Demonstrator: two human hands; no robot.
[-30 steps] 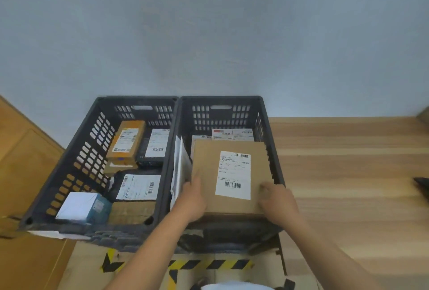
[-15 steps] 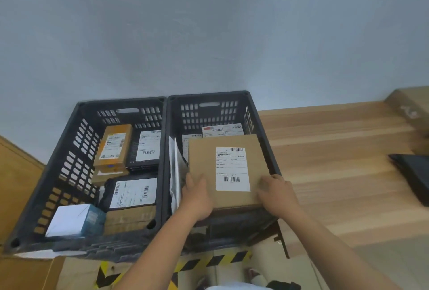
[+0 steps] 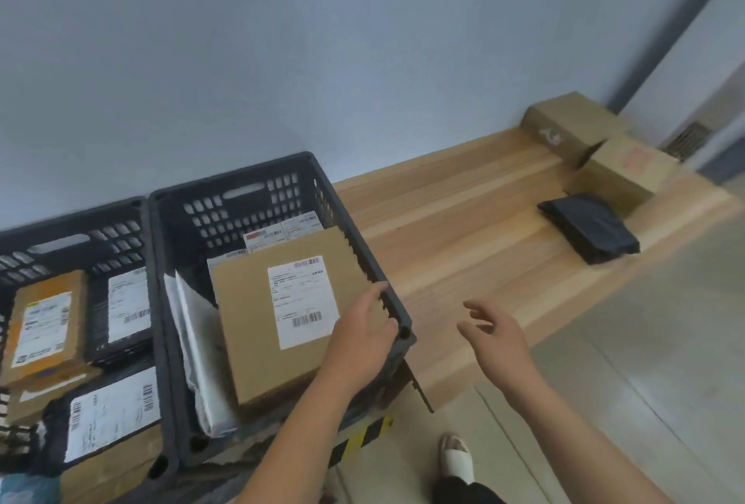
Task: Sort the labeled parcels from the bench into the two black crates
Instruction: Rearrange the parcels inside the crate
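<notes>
flat box (image 3: pixel 290 314): down in the right crate (image 3: pixel 242 217), label up, lying tilted on top of the other parcels there, right edge close against the crate wall.
left hand (image 3: pixel 363 338): resting on the box's near right corner; fingers (image 3: pixel 373 296) fairly straight and close together, laid along the box edge by the rim; no curl round the box to be seen.
right hand (image 3: pixel 496 338): off the box, in the air over the edge of the bench (image 3: pixel 463 221), holding nothing; fingers (image 3: pixel 477 312) loosely spread and slightly bent.
white envelope (image 3: pixel 193 326): standing on edge along the right crate's left wall, just beside the box.
left crate (image 3: pixel 72 221): several labelled parcels inside, packed close.
done: most of the sorting, judging by how full both crates look; this box as good as placed.
left: letting go of the box; then a black bag (image 3: pixel 590 227), a brown box (image 3: pixel 572 122) and a second brown box (image 3: pixel 629 169) at the far end of the bench, well apart from the crates; no labels readable on them, so unclear whether part of the sort.
</notes>
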